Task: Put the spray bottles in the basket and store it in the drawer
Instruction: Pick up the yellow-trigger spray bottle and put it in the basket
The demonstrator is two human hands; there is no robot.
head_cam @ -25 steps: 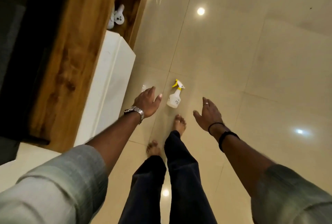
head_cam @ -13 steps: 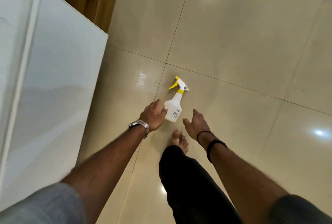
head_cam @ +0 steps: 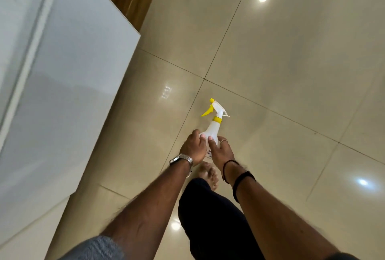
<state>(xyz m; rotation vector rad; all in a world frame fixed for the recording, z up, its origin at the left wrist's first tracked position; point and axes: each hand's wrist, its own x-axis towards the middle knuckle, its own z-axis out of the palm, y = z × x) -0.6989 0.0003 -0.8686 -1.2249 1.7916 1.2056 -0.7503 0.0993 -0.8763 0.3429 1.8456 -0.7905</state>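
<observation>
Bottle: we see one white spray bottle (head_cam: 212,132) with yellow trigger and yellow collar, standing upright on the glossy tiled floor (head_cam: 281,61), a little below the centre of the frame.
Left hand: our left hand (head_cam: 192,148) is curled against the left side of the bottle body, the fingers touching it; a metal watch (head_cam: 180,159) sits on this wrist.
Right hand: our right hand (head_cam: 220,151) is wrapped on the right side of the same bottle, the thumb pressed on its front; a ring is on one finger, dark bands on the wrist.
Foot: a bare foot (head_cam: 209,175) shows just below the two hands.
Cabinet: a white cabinet (head_cam: 62,72) fills the upper left of the frame.
</observation>
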